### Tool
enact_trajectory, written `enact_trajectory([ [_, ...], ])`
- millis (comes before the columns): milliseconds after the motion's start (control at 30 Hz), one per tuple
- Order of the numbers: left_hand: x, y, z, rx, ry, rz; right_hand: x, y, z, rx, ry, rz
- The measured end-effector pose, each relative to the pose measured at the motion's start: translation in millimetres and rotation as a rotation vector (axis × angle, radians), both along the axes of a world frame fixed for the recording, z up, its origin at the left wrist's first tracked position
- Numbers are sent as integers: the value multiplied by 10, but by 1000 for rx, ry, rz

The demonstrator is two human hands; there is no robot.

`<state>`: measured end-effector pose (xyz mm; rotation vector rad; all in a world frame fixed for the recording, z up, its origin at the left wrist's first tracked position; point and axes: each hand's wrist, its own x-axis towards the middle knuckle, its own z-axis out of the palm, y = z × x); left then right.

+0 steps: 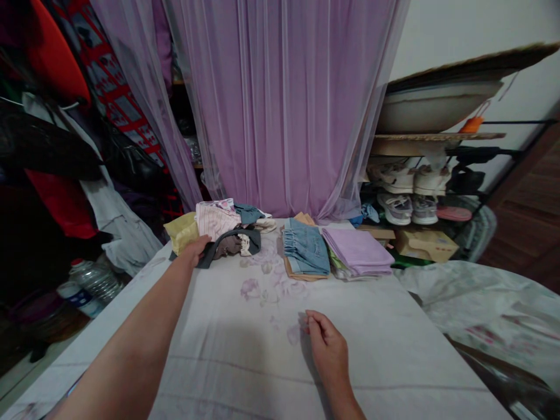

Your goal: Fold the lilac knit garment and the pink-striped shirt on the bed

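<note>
My left hand (198, 249) reaches to a loose pile of clothes at the far left of the white cloth-covered surface (245, 361). Its fingers look closed on a garment at the pile's near edge, but which one I cannot tell. Around it lie a yellow cloth (181, 233), a pink striped garment (216, 218), a dark grey garment (212, 252), a brown garment (228, 247) and a teal one (247, 213). My right hand (327, 344) is over the near middle of the surface, fingers curled together with nothing visible in them.
Folded blue denim (306, 248) lies on tan cloth right of the pile, beside a folded lilac cloth (357, 251). Purple curtains (297, 116) hang behind. A rack with shoes (396, 207) stands right; plastic bottles (94, 281) stand at the left.
</note>
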<state>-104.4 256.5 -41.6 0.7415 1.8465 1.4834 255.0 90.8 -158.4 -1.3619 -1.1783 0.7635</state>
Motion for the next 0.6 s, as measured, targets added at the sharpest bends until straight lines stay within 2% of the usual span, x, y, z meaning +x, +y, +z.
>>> enact_trajectory([
  [67,77,12,129,28,-108,37,1,2,4,5,-10,2],
  [167,239,-64,395,129,-230,6,-3,6,14,-4,-6,0],
  [267,453,-342,617,254,-355,-101,-11,10,17,-16,6,-2],
  [333,622,-652,654,316,-540,-214,-14,13,18,-21,14,1],
  [433,899,-1216,488,238,-693,-329,-12,15,25,-20,32,0],
  [533,1148,-1732,136,78,-759,-397,-6,10,35,4,37,0],
  [600,1255,-1979,-117,-25,-753,-435,-6,3,35,26,20,4],
])
